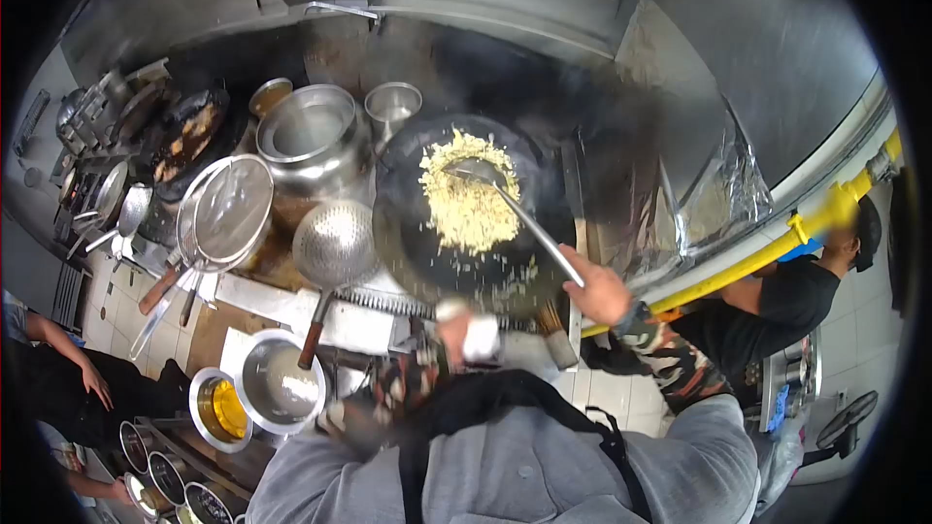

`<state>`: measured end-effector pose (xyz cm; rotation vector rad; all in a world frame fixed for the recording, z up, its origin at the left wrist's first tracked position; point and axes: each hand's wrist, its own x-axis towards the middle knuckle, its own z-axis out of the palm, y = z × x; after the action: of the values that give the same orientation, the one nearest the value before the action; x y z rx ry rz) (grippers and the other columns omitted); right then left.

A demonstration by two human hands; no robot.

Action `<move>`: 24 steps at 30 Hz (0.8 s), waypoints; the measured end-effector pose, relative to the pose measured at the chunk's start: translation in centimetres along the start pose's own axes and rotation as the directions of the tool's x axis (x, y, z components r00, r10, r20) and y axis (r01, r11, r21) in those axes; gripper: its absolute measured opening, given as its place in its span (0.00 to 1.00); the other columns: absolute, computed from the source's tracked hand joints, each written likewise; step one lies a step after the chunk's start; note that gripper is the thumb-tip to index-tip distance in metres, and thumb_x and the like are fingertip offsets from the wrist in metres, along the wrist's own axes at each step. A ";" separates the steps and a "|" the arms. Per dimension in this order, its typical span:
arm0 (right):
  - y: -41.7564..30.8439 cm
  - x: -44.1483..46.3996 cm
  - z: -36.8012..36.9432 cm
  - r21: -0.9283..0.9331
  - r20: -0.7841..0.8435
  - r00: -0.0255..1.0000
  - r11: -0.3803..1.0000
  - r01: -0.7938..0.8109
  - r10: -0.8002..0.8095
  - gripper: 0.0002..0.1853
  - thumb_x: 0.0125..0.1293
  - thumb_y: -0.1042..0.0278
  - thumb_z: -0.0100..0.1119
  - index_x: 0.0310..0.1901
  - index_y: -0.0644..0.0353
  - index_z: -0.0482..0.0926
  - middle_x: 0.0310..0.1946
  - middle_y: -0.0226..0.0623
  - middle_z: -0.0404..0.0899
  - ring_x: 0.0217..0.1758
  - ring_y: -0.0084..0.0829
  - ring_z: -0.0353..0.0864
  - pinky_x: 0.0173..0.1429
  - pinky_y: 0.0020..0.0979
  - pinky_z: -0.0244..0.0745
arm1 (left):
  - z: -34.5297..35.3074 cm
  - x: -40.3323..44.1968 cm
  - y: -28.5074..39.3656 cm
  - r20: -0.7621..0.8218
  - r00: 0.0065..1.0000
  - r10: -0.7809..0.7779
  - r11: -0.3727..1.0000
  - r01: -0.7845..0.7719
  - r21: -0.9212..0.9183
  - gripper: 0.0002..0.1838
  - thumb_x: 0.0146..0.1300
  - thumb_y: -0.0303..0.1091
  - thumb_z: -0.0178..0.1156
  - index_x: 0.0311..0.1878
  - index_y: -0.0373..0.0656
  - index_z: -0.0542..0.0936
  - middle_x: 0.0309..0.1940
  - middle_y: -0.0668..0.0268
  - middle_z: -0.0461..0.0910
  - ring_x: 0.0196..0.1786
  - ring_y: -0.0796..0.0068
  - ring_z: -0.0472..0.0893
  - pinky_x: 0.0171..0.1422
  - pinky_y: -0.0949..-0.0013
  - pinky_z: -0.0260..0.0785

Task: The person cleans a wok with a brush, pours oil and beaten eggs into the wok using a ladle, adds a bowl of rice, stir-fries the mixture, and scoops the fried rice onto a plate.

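Observation:
A large dark wok holds a heap of yellow and white food, with loose bits on its lower right side. My right hand is closed round the handle end of a metal ladle; the ladle's bowl rests in the upper part of the food. At the wok's near edge is my left hand, blurred, beside a white cloth. Its fingers are smeared, so its grip cannot be made out. A bamboo brush stands between my hands at the wok's near right edge.
Left of the wok are a perforated skimmer, mesh strainers and a large metal pot. Nearer me stand a metal bowl and a bowl of yellow oil. A yellow pipe runs at right, with a person beyond. Other people's arms show at left.

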<state>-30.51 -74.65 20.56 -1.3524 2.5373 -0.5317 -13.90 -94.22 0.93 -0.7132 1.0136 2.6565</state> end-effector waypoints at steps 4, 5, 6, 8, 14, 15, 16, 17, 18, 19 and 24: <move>-2.2 -4.7 -2.7 -0.003 0.073 0.997 1.000 0.017 -0.017 0.33 0.59 0.68 0.54 0.68 0.53 0.60 0.47 0.53 0.78 0.42 0.57 0.79 0.50 0.47 0.75 | -1.2 4.6 6.9 -0.108 0.984 -0.141 0.973 0.117 -0.200 0.12 0.67 0.41 0.49 0.31 0.48 0.77 0.27 0.66 0.79 0.28 0.67 0.79 0.35 0.62 0.77; -2.6 -5.6 -2.8 -0.047 0.143 0.989 0.998 -0.037 0.043 0.33 0.59 0.68 0.54 0.68 0.54 0.60 0.47 0.53 0.78 0.42 0.56 0.79 0.50 0.47 0.75 | -1.3 5.0 7.5 -0.102 0.985 -0.136 0.973 0.114 -0.198 0.12 0.67 0.41 0.49 0.31 0.48 0.77 0.27 0.66 0.79 0.28 0.67 0.79 0.35 0.62 0.77; -2.6 -6.2 -2.6 -0.039 0.157 0.987 0.999 -0.037 0.043 0.34 0.59 0.68 0.55 0.69 0.55 0.60 0.44 0.53 0.80 0.41 0.56 0.80 0.48 0.48 0.76 | -1.6 5.4 7.8 -0.069 0.981 -0.180 0.971 0.166 -0.173 0.12 0.67 0.41 0.49 0.31 0.49 0.77 0.26 0.68 0.79 0.28 0.67 0.79 0.37 0.62 0.78; -1.6 -6.6 -1.9 -0.080 0.211 0.977 0.997 -0.014 0.031 0.34 0.59 0.68 0.55 0.69 0.55 0.60 0.42 0.53 0.80 0.39 0.56 0.80 0.47 0.48 0.76 | -2.6 6.9 7.2 -0.088 0.971 -0.221 0.959 0.200 -0.200 0.13 0.70 0.46 0.46 0.39 0.50 0.76 0.30 0.68 0.80 0.32 0.65 0.80 0.41 0.52 0.79; -0.4 -7.0 1.4 -0.111 0.131 0.991 0.994 -0.013 0.027 0.35 0.58 0.69 0.55 0.69 0.56 0.59 0.33 0.54 0.80 0.33 0.54 0.81 0.42 0.49 0.76 | -2.1 6.5 7.5 -0.090 0.964 -0.250 0.947 0.225 -0.229 0.12 0.69 0.44 0.48 0.38 0.50 0.78 0.30 0.69 0.80 0.34 0.66 0.80 0.48 0.52 0.78; -0.4 -7.1 1.4 -0.108 0.127 0.991 0.994 -0.020 0.033 0.35 0.58 0.69 0.55 0.69 0.56 0.59 0.33 0.54 0.80 0.33 0.54 0.81 0.42 0.49 0.76 | -1.7 6.1 7.8 -0.115 0.957 -0.268 0.949 0.242 -0.201 0.11 0.68 0.42 0.49 0.36 0.50 0.79 0.29 0.69 0.80 0.35 0.67 0.80 0.50 0.54 0.77; -0.4 -7.1 1.1 -0.124 0.180 0.983 0.992 -0.008 0.030 0.35 0.58 0.69 0.55 0.69 0.57 0.59 0.34 0.54 0.80 0.33 0.54 0.81 0.42 0.49 0.76 | -1.1 5.4 8.4 -0.114 0.956 -0.270 0.950 0.245 -0.194 0.11 0.68 0.42 0.49 0.36 0.50 0.79 0.29 0.69 0.80 0.35 0.67 0.80 0.50 0.54 0.77; -0.3 -7.1 0.9 -0.137 0.232 0.972 0.990 0.006 0.026 0.35 0.58 0.69 0.55 0.69 0.57 0.59 0.35 0.54 0.81 0.33 0.55 0.80 0.42 0.49 0.77 | -0.3 4.6 9.3 -0.116 0.937 -0.329 0.939 0.311 -0.149 0.12 0.68 0.42 0.49 0.36 0.49 0.79 0.29 0.67 0.80 0.34 0.65 0.80 0.48 0.53 0.77; -0.5 -7.4 0.9 -0.133 0.233 0.972 0.991 0.003 0.028 0.35 0.58 0.69 0.55 0.69 0.57 0.59 0.35 0.54 0.81 0.33 0.55 0.80 0.42 0.49 0.77 | 0.0 4.2 9.5 -0.123 0.914 -0.388 0.920 0.376 -0.108 0.12 0.68 0.42 0.48 0.36 0.49 0.79 0.29 0.66 0.80 0.33 0.64 0.80 0.46 0.53 0.78; -0.8 -7.7 0.8 -0.117 0.219 0.974 0.993 -0.024 0.049 0.35 0.58 0.69 0.55 0.69 0.57 0.59 0.36 0.55 0.81 0.35 0.55 0.81 0.43 0.49 0.77 | 0.0 4.1 8.9 -0.125 0.912 -0.390 0.919 0.377 -0.114 0.12 0.68 0.42 0.48 0.36 0.49 0.79 0.29 0.66 0.80 0.33 0.64 0.80 0.46 0.53 0.78; -3.0 -8.9 -3.7 -0.035 0.227 0.968 0.992 0.119 -0.108 0.33 0.58 0.70 0.54 0.68 0.57 0.60 0.35 0.55 0.81 0.40 0.54 0.81 0.47 0.47 0.77 | 4.4 -2.6 7.9 -0.050 0.962 -0.268 0.940 0.250 -0.233 0.13 0.69 0.42 0.47 0.38 0.47 0.79 0.29 0.63 0.80 0.32 0.64 0.81 0.35 0.58 0.78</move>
<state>-24.63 -67.97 25.34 -1.4905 2.3159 -0.3182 -16.09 -97.13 9.58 -0.9370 0.5903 2.5485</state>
